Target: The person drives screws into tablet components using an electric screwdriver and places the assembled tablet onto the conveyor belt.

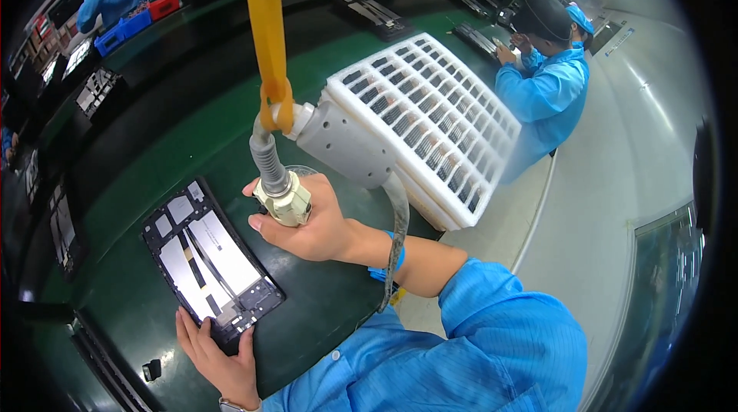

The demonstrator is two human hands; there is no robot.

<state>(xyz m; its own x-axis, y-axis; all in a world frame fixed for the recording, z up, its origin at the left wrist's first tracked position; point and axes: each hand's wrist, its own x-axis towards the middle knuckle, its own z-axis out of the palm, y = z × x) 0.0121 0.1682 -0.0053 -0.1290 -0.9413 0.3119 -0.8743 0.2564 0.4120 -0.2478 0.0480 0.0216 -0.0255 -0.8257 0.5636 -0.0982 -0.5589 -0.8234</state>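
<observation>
An opened tablet lies on the green bench, its silver battery panels, ribbon cables and circuit board bare. My left hand grips its near end, fingers at one edge and thumb at the other. To the right of the tablet, my right hand is wrapped round a cream-coloured power screwdriver. From its top rises a ribbed grey cable sleeve. A yellow strap holds up the cable and a grey perforated block. The tool's lower end is hidden under my hand.
White gridded trays of small dark parts are stacked at the right. A small black piece lies at lower left. Other tablets rest on the dark line beyond. Co-workers in blue sit at far right; blue bins stand far left.
</observation>
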